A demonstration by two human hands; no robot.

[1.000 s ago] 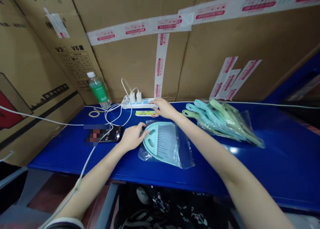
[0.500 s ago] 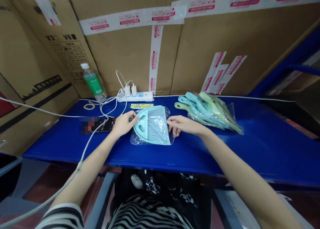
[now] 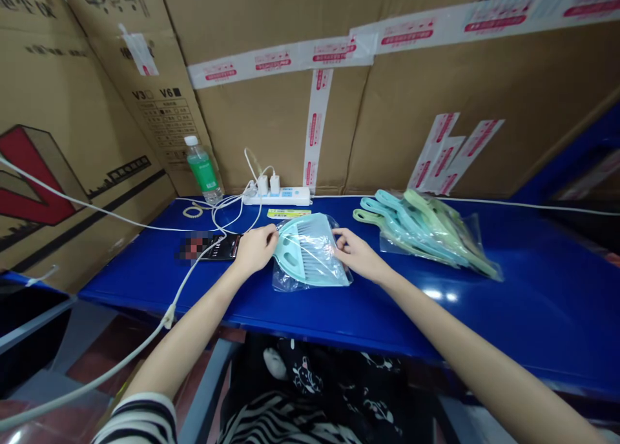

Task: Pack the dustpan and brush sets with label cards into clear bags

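Note:
A light-blue dustpan and brush set (image 3: 317,253) lies on the blue table in a clear plastic bag (image 3: 288,284), its handle end to the left and its wide edge to the right. The brush's bristles show through the film. My left hand (image 3: 258,247) is closed on the handle end, hiding most of the handle. At the wide right edge, the fingers of my right hand (image 3: 357,252) are bent and grip the rim through the bag. To the right lies a pile of bagged light-blue and green dustpan sets (image 3: 426,228), apart from both hands.
Left of my hand, a phone (image 3: 220,246) lies under a white cable. Behind are a power strip (image 3: 285,196) with chargers, a yellow strip (image 3: 289,213), a bottle (image 3: 203,173) and a beaded ring (image 3: 194,210). Cardboard (image 3: 271,108) walls the back of the table.
The view has turned, so everything sits further right and a little lower. My left hand has slid toward the handle's end, and my right fingers have shifted up along the wide edge.

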